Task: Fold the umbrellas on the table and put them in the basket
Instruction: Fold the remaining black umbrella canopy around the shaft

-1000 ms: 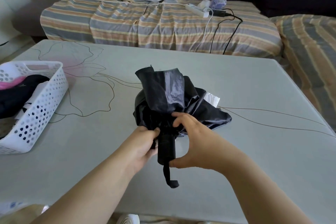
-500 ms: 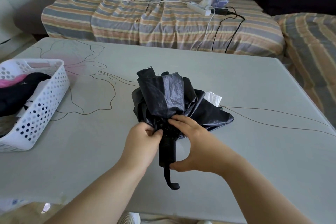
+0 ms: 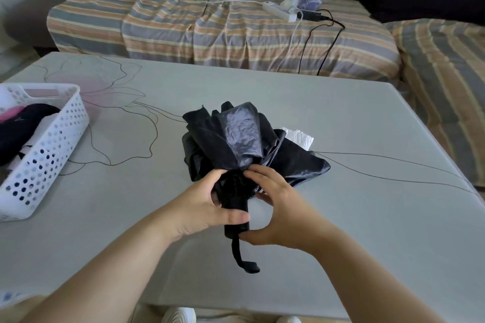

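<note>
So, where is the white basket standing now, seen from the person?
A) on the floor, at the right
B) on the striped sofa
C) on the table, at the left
C: the white basket stands on the table at the left edge, left of the black umbrella that both hands hold.

umbrella (image 3: 236,144): thin black cloth, creased, with a slight sheen
umbrella handle (image 3: 235,215): matt black, looks plastic
basket (image 3: 47,149): white perforated plastic, at the table's left edge
table (image 3: 341,217): smooth matt grey top with fine drawn lines
sofa cover (image 3: 210,31): striped woven cloth, wrinkled
</note>
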Demonstrator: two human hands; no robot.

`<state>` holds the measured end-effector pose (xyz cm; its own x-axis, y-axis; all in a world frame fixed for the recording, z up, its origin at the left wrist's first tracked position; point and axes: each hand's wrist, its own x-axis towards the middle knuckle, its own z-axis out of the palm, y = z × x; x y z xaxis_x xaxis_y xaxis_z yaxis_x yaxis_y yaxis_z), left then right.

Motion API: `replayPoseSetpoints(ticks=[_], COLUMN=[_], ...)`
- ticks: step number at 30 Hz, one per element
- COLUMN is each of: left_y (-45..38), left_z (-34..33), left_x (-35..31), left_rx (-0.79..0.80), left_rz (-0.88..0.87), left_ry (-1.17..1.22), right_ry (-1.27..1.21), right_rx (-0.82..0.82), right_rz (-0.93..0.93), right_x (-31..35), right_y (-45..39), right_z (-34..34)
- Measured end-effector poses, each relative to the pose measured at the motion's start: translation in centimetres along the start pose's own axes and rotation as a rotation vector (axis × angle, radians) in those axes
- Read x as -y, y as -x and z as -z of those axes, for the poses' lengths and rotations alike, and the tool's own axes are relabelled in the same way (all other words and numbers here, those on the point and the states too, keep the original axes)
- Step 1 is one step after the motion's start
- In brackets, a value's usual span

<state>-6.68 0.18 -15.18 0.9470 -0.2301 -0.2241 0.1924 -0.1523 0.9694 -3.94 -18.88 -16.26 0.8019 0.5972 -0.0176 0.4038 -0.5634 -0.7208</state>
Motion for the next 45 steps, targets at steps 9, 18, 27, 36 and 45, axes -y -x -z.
replayPoseSetpoints(ticks=[9, 18, 27, 36, 45], left_y=[-2.1, -2.0, -1.8, -1.9, -2.7], left_z=[-0.7, -1.0, -1.8, -1.5, -1.6], left_x=[0.3, 0.7, -0.3, -0.5, 0.1], left_rx=[-0.3, -0.236, -0.231, -0.267, -0.344], left_rz=[0.177, 0.162, 0.143, 0.14, 0.16], left_ry=[0.535, 0.505, 0.397, 0.405, 0.36], right_ry=[0.066, -0.283, -0.189, -0.172, -0.064], right_rx=[-0.07, -0.076, -0.095, -0.052, -0.118], right_rz=[-0.089, -0.041, 0.051, 0.019, 0.021], right_x=[0.1, 0.3, 0.6, 0.9, 1.3], right_y=[-0.2, 0.1, 0.2, 0.5, 0.5], right_z=[-0.4, -0.3, -0.6, -0.8, -1.4])
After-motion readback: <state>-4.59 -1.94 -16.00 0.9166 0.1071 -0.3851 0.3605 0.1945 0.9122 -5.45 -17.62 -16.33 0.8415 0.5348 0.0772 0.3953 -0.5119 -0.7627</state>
